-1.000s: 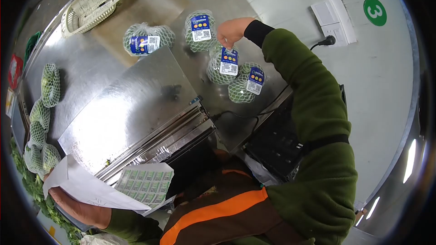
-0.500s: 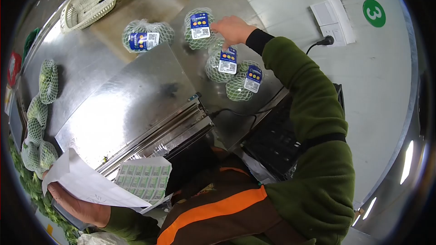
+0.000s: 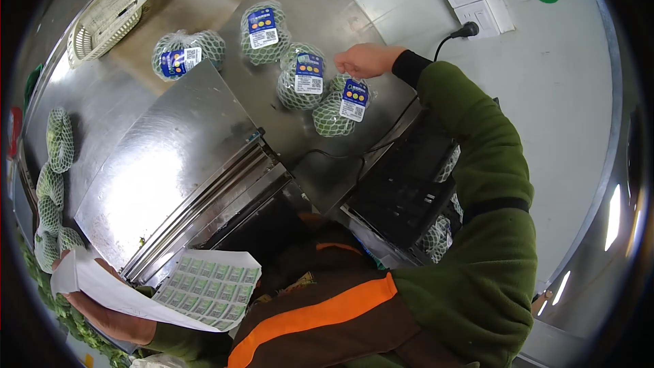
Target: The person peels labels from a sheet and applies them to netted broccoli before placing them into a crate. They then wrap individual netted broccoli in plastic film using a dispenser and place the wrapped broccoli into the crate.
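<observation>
My left hand (image 3: pixel 116 320) grips a sheet of small green labels (image 3: pixel 210 287) at its curled white end, low on the left. My right hand (image 3: pixel 364 61) is closed, its fingertips pinched together just above the rightmost netted pack (image 3: pixel 334 117); anything between them is too small to make out. To its left lie a second netted pack (image 3: pixel 294 88), a third (image 3: pixel 272 49) and a fourth (image 3: pixel 216 46). All four bear blue and white labels.
A metal sealing bar (image 3: pixel 204 208) crosses the steel table. Netted produce (image 3: pixel 60 140) lines the left edge, with leafy greens beyond. A white basket (image 3: pixel 103 42) stands at the back left. A black crate (image 3: pixel 395 191), a cable and a wall socket (image 3: pixel 473 17) are on the right.
My right hand has moved from the two middle packs to the rightmost one, and its fingers have drawn together. The view has shifted, and the label sheet is turned more towards the camera.
</observation>
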Tool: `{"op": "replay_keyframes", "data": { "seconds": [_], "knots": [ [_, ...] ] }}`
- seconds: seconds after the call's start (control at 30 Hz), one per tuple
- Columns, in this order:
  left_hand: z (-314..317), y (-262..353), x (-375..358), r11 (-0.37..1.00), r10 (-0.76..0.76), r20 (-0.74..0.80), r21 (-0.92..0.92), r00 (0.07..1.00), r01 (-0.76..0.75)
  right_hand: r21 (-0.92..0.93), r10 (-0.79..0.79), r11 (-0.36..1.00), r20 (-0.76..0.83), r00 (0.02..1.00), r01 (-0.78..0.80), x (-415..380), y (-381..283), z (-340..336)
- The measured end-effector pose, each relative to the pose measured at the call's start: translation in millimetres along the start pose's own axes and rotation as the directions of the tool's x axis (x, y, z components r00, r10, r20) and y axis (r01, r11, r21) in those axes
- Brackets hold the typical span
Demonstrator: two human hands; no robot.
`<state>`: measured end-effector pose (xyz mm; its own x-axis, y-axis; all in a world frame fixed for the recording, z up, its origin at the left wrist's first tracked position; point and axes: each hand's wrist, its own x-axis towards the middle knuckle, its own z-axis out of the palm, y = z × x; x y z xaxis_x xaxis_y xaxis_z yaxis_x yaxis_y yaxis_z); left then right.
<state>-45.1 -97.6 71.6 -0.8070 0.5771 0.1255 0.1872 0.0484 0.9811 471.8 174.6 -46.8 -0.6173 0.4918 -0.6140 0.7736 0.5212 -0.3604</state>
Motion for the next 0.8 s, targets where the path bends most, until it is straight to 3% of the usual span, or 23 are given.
{"op": "replay_keyframes", "data": {
  "seconds": [0.03, 0.1, 0.2, 0.23, 0.3, 0.37, 0.43, 0.47, 0.53, 0.57, 0.6, 0.63, 0.67, 0.7, 0.73, 0.77, 0.8],
  "knots": [
    [11, 11, -5, 1.0, 0.001, 0.004, 0.001, 1.0, -0.001, -0.04, -0.018, 0.999, 0.01, 1.0, 0.018, 1, -4, -1],
    [33, 29, -17, 0.974, -0.183, -0.093, -0.155, 0.979, 0.167, -0.065, 0.015, 0.998, 0.04, 0.999, -0.013, 6, -11, 0],
    [35, 30, -17, 0.942, -0.254, -0.118, -0.253, 0.96, 0.218, -0.138, 0.058, 0.989, 0.077, 0.995, -0.047, 13, -17, 2],
    [26, 21, -15, 0.942, -0.254, -0.119, -0.254, 0.96, 0.218, -0.183, 0.068, 0.982, 0.082, 0.994, -0.052, 14, -19, 3],
    [12, 6, -11, 0.971, -0.09, 0.019, -0.221, 0.996, 0.092, -0.204, 0.096, 0.976, 0.094, 0.991, -0.075, 17, -23, 5],
    [20, 11, -16, 0.968, -0.133, -0.006, -0.216, 0.991, 0.129, -0.224, 0.12, 0.97, 0.103, 0.987, -0.094, 19, -27, 8],
    [25, 18, -22, 0.963, -0.177, -0.031, -0.212, 0.984, 0.167, -0.26, 0.119, 0.959, 0.003, 0.993, -0.114, 15, -26, 14],
    [25, 18, -24, 0.915, -0.225, 0.044, -0.334, 0.973, 0.226, -0.262, 0.115, 0.959, 0.003, 0.993, -0.11, 14, -26, 19],
    [23, 13, -24, 0.847, -0.259, 0.119, -0.449, 0.959, 0.284, -0.404, 0.063, 0.901, -0.235, 0.97, -0.156, 7, -24, 27],
    [22, 6, -20, 0.843, -0.242, 0.238, -0.429, 0.941, 0.325, -0.412, 0.052, 0.899, -0.241, 0.969, -0.151, 1, -23, 26],
    [20, 1, -18, 0.844, -0.22, 0.345, -0.401, 0.913, 0.355, -0.466, 0.006, 0.864, -0.373, 0.928, -0.192, -5, -24, 25],
    [27, -3, -17, 0.962, -0.129, 0.195, -0.213, 0.972, 0.17, -0.509, -0.071, 0.831, -0.496, 0.865, -0.224, -2, -29, 24],
    [37, -4, -18, 0.968, -0.104, 0.145, -0.213, 0.984, 0.133, -0.331, -0.008, 0.914, -0.589, 0.808, -0.233, -5, -46, 16],
    [28, -7, -14, 0.98, -0.036, 0.352, -0.169, 0.935, 0.102, -0.148, 0.062, 0.966, -0.658, 0.75, -0.21, -10, -76, -2],
    [36, 9, -14, 0.973, 0.088, 0.415, -0.229, 0.906, 0.011, 0.065, 0.111, 0.994, -0.689, 0.716, -0.091, -12, -114, -22],
    [47, 26, -18, 0.96, 0.086, 0.379, -0.279, 0.921, 0.025, 0.274, 0.173, 0.961, -0.698, 0.695, 0.035, -20, -152, -41],
    [54, 36, -20, 0.954, 0.129, 0.314, -0.298, 0.941, -0.031, 0.283, 0.07, 0.936, -0.735, 0.674, 0.21, -30, -189, -56]
  ]
}}
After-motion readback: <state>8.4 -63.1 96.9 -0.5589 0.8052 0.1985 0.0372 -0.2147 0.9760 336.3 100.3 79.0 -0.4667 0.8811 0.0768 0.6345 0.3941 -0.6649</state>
